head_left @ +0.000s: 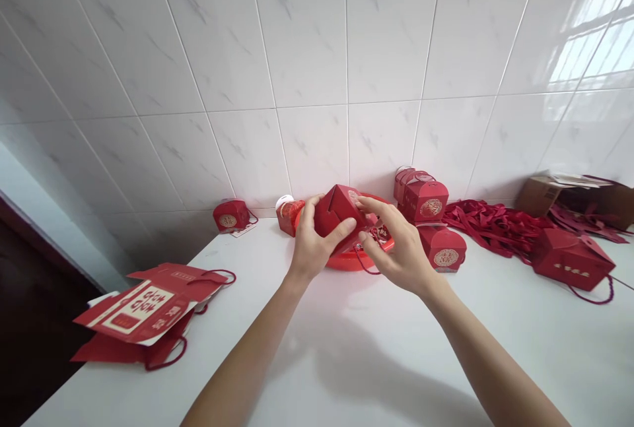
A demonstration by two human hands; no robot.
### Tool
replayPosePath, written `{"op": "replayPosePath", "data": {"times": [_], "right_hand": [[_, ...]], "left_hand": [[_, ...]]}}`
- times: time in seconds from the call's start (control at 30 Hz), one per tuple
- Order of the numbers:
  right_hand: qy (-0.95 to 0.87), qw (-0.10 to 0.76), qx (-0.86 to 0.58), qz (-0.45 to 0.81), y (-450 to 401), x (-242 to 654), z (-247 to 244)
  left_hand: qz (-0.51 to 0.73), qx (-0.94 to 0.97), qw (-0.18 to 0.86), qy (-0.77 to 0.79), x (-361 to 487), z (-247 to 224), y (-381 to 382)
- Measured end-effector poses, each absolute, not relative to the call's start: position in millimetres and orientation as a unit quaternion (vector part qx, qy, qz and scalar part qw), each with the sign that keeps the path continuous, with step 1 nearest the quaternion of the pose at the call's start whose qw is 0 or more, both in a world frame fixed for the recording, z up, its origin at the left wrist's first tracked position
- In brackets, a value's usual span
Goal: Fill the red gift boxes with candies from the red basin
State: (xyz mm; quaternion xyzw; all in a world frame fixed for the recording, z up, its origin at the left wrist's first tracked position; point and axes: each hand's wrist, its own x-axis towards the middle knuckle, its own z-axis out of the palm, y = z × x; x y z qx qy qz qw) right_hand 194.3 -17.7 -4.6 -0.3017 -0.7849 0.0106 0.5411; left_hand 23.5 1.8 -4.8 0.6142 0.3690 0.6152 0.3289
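Observation:
In the middle of the view a folded red gift box [331,211] is held up, tilted, above the table. My left hand [316,237] grips it from the left, thumb across the near side. On the other side my right hand [396,239] has its fingers and thumb at the box's right end, where a pale round print partly shows. Behind and below the box is a bright red plastic basin [341,262], mostly hidden, with small red and white packets [380,234] inside. A dark red cord [365,268] hangs over its rim.
Flat red cartons with cords [148,308] lie at the left table edge. A finished box [230,216] stands by the wall, and stacked boxes [430,206] stand right of the basin. Further right are red ribbons [488,226], another box [569,262] and an open cardboard carton [539,196].

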Motion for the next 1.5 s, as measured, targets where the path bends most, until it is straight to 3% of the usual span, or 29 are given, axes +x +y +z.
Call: {"op": "replayPosePath", "data": {"times": [0.13, 0.3, 0.47, 0.67, 0.77, 0.97, 1.1, 1.2, 1.37, 1.5], "right_hand": [[-0.808, 0.517, -0.283, -0.005, -21.9, 189.5, -5.2], [-0.772, 0.525, -0.343, 0.104, -15.1, 193.0, -4.7], [-0.647, 0.559, -0.431, 0.287, -3.1, 199.7, -3.4], [-0.518, 0.612, -0.319, 0.504, -4.2, 203.8, 4.3], [-0.5, 0.649, -0.279, 0.5, -4.6, 207.3, 6.0], [-0.566, 0.674, -0.323, 0.348, -13.9, 207.1, 7.0], [-0.6, 0.678, -0.367, 0.213, -23.5, 199.0, 6.4], [-0.629, 0.66, -0.394, 0.12, -30.2, 192.0, 4.7], [-0.718, 0.578, -0.388, 0.02, -45.6, 181.4, 3.0], [-0.799, 0.479, -0.363, 0.024, -57.9, 174.2, 3.9]], "left_hand": [[0.638, 0.555, 0.401, 0.354, 20.2, -3.8, 5.5], [0.664, 0.518, 0.444, 0.306, 14.3, -4.4, 9.0], [0.693, 0.486, 0.476, 0.241, 8.9, -4.6, 10.0], [0.689, 0.513, 0.469, 0.206, 3.1, -11.8, 21.8], [0.692, 0.556, 0.373, 0.269, 2.9, -20.7, 31.4], [0.676, 0.65, -0.019, 0.348, 2.1, -34.8, 39.2], [0.658, 0.668, -0.101, 0.333, -0.8, -32.7, 37.2], [0.609, 0.723, -0.007, 0.327, 1.0, -29.2, 34.3], [0.553, 0.687, 0.369, 0.294, 4.9, -20.5, 32.1], [0.593, 0.597, 0.487, 0.236, 0.1, -12.3, 31.6]]}}
